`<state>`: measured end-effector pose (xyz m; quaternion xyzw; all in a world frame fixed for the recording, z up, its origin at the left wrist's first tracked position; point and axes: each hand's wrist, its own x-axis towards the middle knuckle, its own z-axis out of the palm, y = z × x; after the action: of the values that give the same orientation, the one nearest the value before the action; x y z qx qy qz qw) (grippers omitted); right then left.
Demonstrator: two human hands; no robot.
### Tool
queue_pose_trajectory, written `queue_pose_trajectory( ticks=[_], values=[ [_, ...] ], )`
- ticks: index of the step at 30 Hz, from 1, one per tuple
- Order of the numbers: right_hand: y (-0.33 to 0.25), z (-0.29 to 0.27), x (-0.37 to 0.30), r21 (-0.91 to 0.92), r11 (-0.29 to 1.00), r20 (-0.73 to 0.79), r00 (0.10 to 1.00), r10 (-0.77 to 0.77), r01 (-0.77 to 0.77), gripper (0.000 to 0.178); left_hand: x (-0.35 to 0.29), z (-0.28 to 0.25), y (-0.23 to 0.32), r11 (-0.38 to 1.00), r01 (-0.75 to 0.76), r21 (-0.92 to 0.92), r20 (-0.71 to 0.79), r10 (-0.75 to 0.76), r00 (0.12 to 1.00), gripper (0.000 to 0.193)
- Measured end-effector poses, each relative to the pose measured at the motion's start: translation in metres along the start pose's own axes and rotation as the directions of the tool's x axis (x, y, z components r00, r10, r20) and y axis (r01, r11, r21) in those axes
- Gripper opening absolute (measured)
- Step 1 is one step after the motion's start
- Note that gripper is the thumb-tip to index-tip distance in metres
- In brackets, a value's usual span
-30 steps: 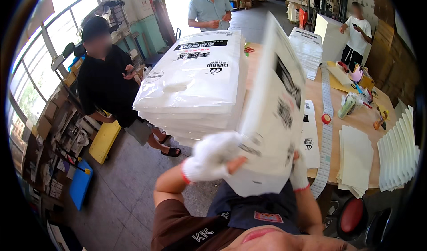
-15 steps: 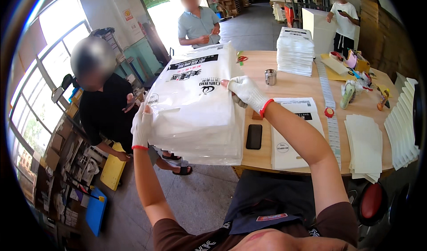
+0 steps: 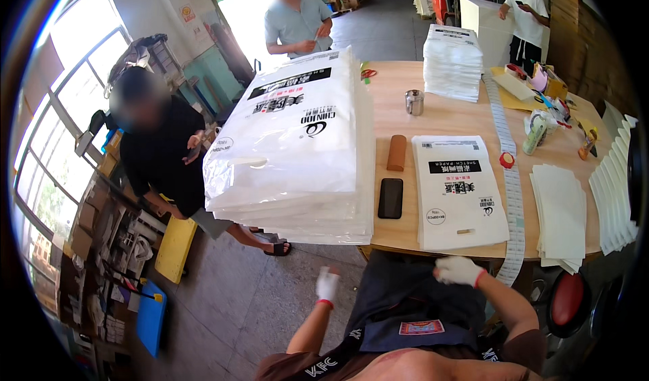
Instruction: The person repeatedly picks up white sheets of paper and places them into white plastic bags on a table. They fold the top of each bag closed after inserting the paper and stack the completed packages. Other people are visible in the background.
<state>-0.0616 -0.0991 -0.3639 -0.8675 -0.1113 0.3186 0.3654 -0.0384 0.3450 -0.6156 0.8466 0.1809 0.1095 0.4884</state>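
Both of my hands wear white knitted gloves with red cuffs and are off the tall stack of clear-wrapped white paper packs (image 3: 284, 151) at the table's left. My left hand (image 3: 328, 285) hangs in front of my body, below the stack's near corner; its fingers point up, smeared by motion. Close to the table's front edge is my right hand (image 3: 458, 271), fingers loosely bent and slightly apart, nothing seen in them. Just beyond it lies a flat printed white paper pack (image 3: 460, 192). A black phone (image 3: 390, 198) and a brown oblong case (image 3: 397, 153) lie between this pack and the stack.
A smaller pack stack (image 3: 451, 67), a metal cup (image 3: 414, 103) and red-handled scissors (image 3: 367, 74) stand or lie farther back. A long label strip (image 3: 512, 212) runs down the table beside loose white sheets (image 3: 560, 212). Three people are nearby; one (image 3: 162, 138) stands left of the large stack.
Both my hands have let go of the large stack's top pack and dropped back toward my body. The flat pack and brown case now show more fully.
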Motion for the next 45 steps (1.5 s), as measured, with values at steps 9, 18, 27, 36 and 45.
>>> queue_pose_trajectory(
  ticks=[9,18,27,36,45],
  values=[
    [0.169,0.07,-0.068,-0.386,0.714,-0.756,0.644,0.118,-0.585,0.022,-0.036,0.072,0.096,0.914,-0.25,0.32,0.349,0.132,0.928,0.026],
    [0.203,0.083,-0.081,-0.094,0.959,-0.801,0.592,0.086,-0.267,0.019,-0.039,0.054,0.127,0.978,-0.157,0.141,0.486,0.07,0.871,0.03],
    [0.176,0.129,-0.14,0.503,0.776,0.303,0.918,0.254,-0.381,0.026,-0.044,0.044,0.143,0.783,-0.312,0.539,0.579,-0.075,0.812,0.051],
    [0.146,0.117,-0.12,0.158,0.88,0.128,0.893,0.432,-0.448,0.047,-0.055,0.043,0.128,0.93,-0.249,0.27,0.462,0.102,0.881,0.019],
    [0.151,0.126,-0.114,0.171,0.931,0.095,0.945,0.312,-0.324,0.044,-0.15,-0.093,0.189,0.893,0.149,0.424,0.904,-0.427,-0.009,0.024]
  ],
)
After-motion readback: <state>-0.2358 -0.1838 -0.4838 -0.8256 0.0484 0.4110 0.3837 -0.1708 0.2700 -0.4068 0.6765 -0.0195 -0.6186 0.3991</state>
